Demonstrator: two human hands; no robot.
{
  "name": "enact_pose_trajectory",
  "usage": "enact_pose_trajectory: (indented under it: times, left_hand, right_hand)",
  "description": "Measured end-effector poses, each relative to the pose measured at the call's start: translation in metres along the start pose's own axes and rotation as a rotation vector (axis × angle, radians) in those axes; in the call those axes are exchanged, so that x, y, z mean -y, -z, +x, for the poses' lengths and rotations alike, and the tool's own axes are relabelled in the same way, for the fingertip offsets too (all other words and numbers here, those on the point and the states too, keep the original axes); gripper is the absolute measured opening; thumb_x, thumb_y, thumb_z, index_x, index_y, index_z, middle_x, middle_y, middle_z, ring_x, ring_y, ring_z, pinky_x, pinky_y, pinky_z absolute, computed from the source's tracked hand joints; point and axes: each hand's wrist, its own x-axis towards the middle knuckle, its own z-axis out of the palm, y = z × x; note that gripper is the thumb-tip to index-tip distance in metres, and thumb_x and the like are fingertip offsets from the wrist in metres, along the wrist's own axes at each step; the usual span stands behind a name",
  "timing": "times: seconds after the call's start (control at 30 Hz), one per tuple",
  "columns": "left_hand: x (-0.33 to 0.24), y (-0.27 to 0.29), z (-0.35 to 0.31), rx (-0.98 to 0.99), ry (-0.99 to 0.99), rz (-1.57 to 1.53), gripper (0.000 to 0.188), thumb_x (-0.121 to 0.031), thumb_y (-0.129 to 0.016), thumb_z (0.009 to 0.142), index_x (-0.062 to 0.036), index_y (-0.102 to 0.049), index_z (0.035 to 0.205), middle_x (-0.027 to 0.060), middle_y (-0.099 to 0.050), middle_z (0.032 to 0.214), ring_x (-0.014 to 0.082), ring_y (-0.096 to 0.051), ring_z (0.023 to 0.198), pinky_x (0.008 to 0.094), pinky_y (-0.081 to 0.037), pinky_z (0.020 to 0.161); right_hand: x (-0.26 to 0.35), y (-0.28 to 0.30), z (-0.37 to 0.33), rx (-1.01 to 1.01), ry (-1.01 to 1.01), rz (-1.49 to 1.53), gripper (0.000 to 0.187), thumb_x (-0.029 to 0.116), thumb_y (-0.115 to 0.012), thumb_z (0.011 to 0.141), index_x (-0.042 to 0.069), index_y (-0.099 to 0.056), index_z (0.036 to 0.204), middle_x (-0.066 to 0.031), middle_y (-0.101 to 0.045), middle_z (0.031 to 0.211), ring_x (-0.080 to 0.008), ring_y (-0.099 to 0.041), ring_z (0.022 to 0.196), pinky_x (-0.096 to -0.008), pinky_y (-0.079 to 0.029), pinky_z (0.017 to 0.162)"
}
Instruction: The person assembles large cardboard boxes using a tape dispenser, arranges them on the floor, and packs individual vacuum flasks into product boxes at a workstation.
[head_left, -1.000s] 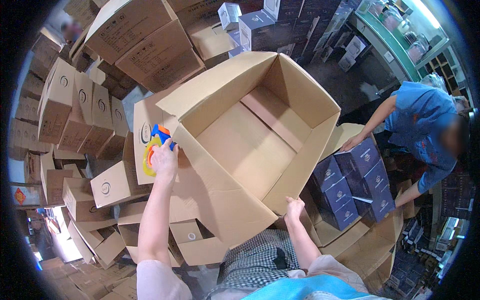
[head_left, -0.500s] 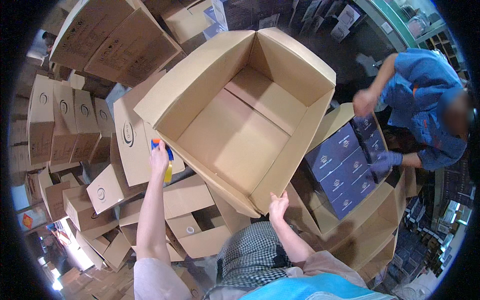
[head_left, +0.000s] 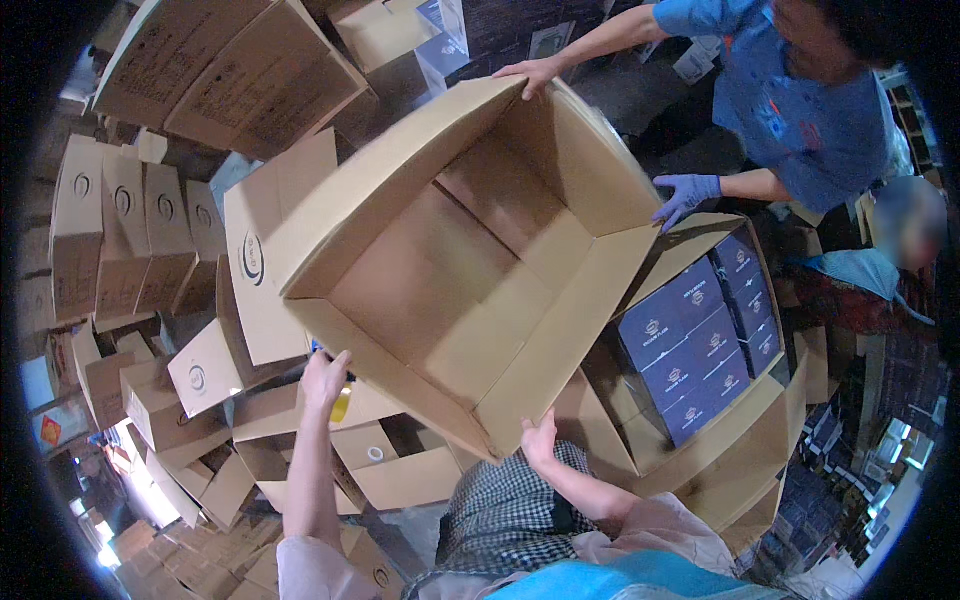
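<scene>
A large open cardboard box (head_left: 430, 290) is tilted in front of me, its bare inside facing up. My right hand (head_left: 540, 438) grips its near edge close to the bottom corner. At the box's left edge, my left hand (head_left: 326, 382) is closed on a tape dispenser (head_left: 341, 402), blue with yellow tape, mostly hidden behind the fingers. That hand also meets the box's edge. A co-worker in blue holds the far side: one bare hand (head_left: 533, 76) on the far top edge, one purple-gloved hand (head_left: 686, 196) at the right corner.
To the right stands an open carton (head_left: 640, 450) packed with dark blue boxes (head_left: 690, 340). Several closed cartons (head_left: 125, 225) line the left. Open cartons (head_left: 400, 480) lie below the raised box, one with a tape roll (head_left: 376, 455). Another person (head_left: 900, 230) is at the far right.
The co-worker has stepped in and taken hold of the box's far side. The box has shifted slightly left and toward me, and my left hand has come lower along its edge.
</scene>
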Motion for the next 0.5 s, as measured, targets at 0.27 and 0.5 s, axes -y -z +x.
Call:
enact_pose_trajectory:
  times: [0.27,0.5]
  left_hand:
    - [-0.076,0.022,0.046,0.174,-0.142,-0.043,0.053,-0.046,-0.057,0.079,-0.0032,-0.067,0.108,0.0194,-0.069,0.1,0.0323,-0.065,0.098,0.0412,-0.049,0.086]
    - [-0.11,-0.069,0.099,0.035,-0.238,-0.108,0.05,-0.057,-0.058,0.083,-0.0108,-0.072,0.099,0.0186,-0.069,0.093,0.0336,-0.067,0.089,0.0428,-0.052,0.082]
  right_hand:
    - [-0.007,-0.031,0.005,0.0,0.055,0.309,0.053,-0.003,-0.058,0.084,-0.005,-0.037,0.132,-0.0182,-0.056,0.123,-0.0252,-0.051,0.117,-0.0334,-0.037,0.103]
    - [-0.036,-0.032,0.232,-0.278,0.252,-0.969,0.033,0.02,-0.06,0.087,0.005,-0.057,0.117,-0.0117,-0.06,0.116,-0.0239,-0.059,0.103,-0.0475,-0.042,0.086]
